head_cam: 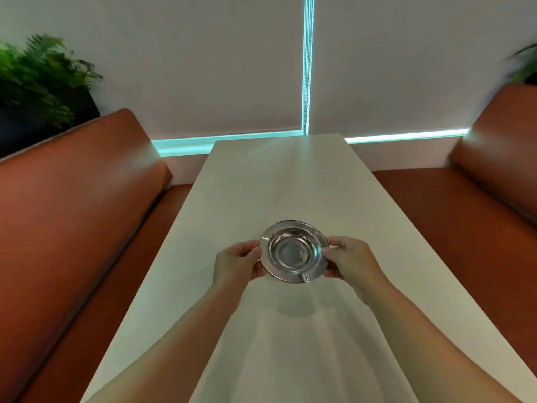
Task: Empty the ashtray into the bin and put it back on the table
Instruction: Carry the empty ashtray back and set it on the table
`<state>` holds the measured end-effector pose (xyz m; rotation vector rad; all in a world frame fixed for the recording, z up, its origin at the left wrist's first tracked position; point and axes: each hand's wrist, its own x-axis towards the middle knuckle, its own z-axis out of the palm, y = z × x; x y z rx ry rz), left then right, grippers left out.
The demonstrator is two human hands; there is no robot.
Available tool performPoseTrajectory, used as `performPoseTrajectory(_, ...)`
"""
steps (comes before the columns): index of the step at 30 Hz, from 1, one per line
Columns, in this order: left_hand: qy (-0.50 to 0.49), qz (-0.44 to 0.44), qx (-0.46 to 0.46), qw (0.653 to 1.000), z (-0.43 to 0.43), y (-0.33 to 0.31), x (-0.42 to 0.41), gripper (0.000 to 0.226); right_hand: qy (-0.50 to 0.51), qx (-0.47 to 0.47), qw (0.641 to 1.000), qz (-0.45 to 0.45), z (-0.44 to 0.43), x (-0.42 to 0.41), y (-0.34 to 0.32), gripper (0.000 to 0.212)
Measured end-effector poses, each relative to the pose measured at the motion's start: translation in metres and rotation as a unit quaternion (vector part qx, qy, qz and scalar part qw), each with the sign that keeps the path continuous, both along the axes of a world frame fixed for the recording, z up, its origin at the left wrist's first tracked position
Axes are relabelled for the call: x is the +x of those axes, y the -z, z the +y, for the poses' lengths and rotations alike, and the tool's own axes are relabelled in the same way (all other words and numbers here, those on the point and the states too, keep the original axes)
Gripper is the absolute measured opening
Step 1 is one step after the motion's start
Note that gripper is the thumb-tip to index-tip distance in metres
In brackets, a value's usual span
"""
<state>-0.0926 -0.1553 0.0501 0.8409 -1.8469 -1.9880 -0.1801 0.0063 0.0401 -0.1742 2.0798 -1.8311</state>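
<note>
We held the steel ashtray (294, 251) by its rim, left hand (239, 263) and right hand (352, 262) pinching opposite sides above the table (290, 175); its bowl looked empty, so only setting it down seemed left.

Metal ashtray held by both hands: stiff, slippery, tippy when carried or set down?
The ashtray looks like polished thin metal, so probably rigid and light. Its shiny rim could be slippery; the left hand and right hand pinch opposite edges. It is wide and shallow, so it should sit flat on the table rather than roll.
</note>
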Motion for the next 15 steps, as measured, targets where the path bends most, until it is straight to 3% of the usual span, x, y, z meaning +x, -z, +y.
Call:
performPoseTrajectory(4,-0.022,-0.025,-0.008,0.999,-0.022,0.031,-0.044,0.011,-0.006,0.033,0.999,0.004,-0.021,-0.046,0.023,0.016)
performPoseTrajectory(10,-0.025,-0.038,-0.052,0.998,-0.040,0.065,-0.081,0.018,-0.021,0.086,0.996,0.018,-0.038,-0.076,0.054,0.025)
performPoseTrajectory(15,-0.022,-0.038,-0.077,0.996,-0.054,0.075,-0.102,0.012,-0.011,0.103,0.994,0.029,-0.048,-0.091,0.063,0.021)
